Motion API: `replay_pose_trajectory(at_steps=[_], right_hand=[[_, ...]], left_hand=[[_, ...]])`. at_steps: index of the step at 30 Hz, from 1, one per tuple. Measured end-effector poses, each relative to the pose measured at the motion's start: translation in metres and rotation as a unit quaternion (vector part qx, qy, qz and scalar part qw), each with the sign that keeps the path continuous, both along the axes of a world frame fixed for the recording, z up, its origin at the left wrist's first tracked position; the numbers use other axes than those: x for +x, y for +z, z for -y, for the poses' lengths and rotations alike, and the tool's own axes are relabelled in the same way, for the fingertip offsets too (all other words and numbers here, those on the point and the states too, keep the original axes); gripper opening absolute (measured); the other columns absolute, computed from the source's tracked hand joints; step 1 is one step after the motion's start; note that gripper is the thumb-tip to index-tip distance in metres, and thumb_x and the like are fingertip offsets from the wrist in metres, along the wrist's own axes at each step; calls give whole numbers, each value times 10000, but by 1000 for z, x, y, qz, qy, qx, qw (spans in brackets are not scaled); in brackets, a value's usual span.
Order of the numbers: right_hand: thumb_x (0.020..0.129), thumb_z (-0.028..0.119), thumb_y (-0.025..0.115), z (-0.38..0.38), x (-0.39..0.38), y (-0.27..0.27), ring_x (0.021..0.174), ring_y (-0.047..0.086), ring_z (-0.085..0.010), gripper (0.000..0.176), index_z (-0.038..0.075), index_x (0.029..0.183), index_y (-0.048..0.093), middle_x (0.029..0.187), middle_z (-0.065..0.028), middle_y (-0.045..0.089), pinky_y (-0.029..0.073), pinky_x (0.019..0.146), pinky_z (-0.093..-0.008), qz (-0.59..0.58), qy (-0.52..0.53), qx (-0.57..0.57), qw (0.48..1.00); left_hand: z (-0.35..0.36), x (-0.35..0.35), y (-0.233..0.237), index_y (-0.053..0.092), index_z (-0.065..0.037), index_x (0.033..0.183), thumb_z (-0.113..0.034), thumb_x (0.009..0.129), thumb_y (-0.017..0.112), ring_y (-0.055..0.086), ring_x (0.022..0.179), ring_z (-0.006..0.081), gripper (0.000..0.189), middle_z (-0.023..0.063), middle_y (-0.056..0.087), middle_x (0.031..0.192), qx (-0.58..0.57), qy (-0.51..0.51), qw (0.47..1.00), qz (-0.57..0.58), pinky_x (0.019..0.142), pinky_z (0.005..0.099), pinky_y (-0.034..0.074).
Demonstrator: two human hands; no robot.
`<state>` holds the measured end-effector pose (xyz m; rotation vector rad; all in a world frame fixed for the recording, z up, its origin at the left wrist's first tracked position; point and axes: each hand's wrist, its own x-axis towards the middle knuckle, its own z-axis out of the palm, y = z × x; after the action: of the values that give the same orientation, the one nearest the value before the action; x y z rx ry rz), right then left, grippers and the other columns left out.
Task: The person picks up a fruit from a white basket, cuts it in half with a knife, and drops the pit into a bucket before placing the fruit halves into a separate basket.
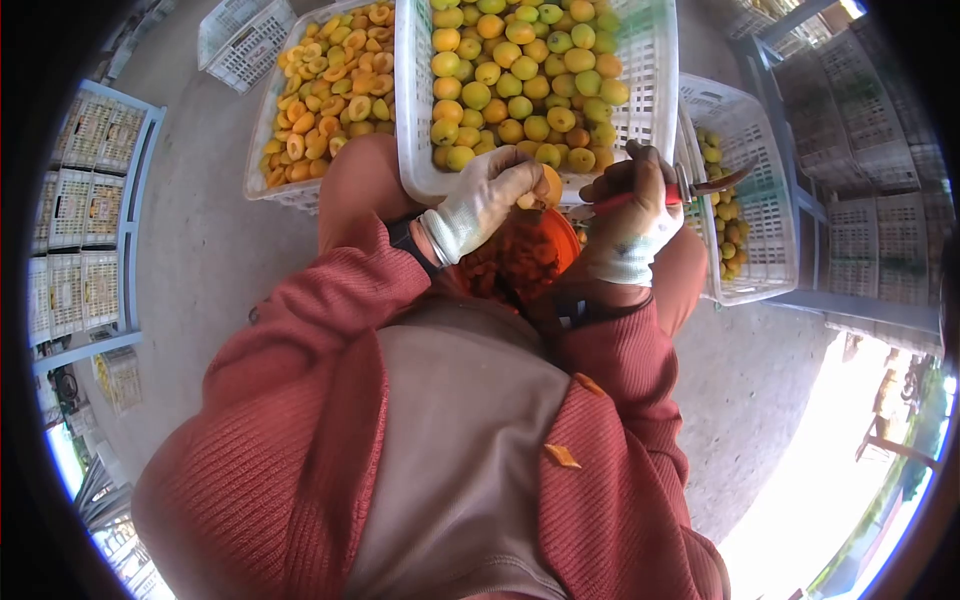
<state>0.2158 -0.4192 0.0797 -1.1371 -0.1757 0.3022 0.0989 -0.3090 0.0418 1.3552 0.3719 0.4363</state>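
My left hand [488, 192], in a white fingerless-looking glove, pinches an orange apricot [547, 188] between thumb and fingers. Close on its right, my right hand [638, 205] wraps round the red handle of a knife [722, 183], whose curved blade points off to the right. Both hands are above an orange bucket [566, 240] between my knees, which has reddish-orange bits inside. Just beyond them, a white crate [408, 110] full of whole yellow-green apricots [520, 80] rests across my lap end. Left of it, a second crate [256, 150] is heaped with apricot halves [335, 85].
To the right stands another crate [770, 265] with some whole fruit. An upturned-looking white crate [245, 45] sits at the far left on the concrete floor [190, 200]. Racks with stacked crates [90, 200] line both sides. Orange peel scraps [562, 456] lie on my red cardigan.
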Motion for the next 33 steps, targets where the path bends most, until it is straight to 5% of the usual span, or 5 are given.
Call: replay_pose_trajectory(at_steps=[7, 13, 15, 24, 33], right_hand=[[995, 176, 505, -5, -1, 17, 457, 559, -197, 308, -105, 1077, 599, 639, -95, 586, 488, 490, -305, 63, 23, 65, 996], [1012, 175, 494, -13, -9, 6, 461, 565, -187, 297, -95, 1082, 596, 634, -89, 581, 480, 471, -303, 15, 33, 91, 995], [1015, 182, 492, -15, -11, 4, 460, 561, -185, 299, -89, 1083, 599, 634, -86, 580, 474, 464, -299, 15, 31, 86, 996], [1003, 193, 515, -15, 3, -19, 402, 474, -152, 289, -81, 1050, 596, 568, -37, 496, 395, 393, -292, -210, 95, 191, 954], [968, 181, 591, -10, -16, -17, 359, 466, -146, 286, -97, 1029, 602, 527, -63, 535, 381, 394, -268, 13, 145, 136, 980]], left_hand=[[11, 3, 14, 596, -10, 911, -180, 948, 550, 532, 717, 100, 181, 24, 601, 785, -192, -2, 981, -3, 662, 251, 433], [7, 0, 9, 588, -18, 1091, -246, 984, 522, 585, 795, 134, 261, 56, 613, 937, -111, 6, 991, -76, 655, 272, 479], [8, 3, 1, 586, -24, 918, -314, 1026, 468, 534, 677, 120, 331, 28, 568, 744, 204, 40, 975, 76, 643, 270, 421], [10, 3, 0, 569, -19, 879, -275, 1062, 375, 533, 639, 162, 369, 52, 559, 727, 280, 8, 959, -28, 641, 305, 425], [14, 6, -28, 619, -25, 989, -177, 1013, 443, 591, 681, 163, 234, 69, 585, 742, 216, 34, 973, -70, 664, 292, 472]])
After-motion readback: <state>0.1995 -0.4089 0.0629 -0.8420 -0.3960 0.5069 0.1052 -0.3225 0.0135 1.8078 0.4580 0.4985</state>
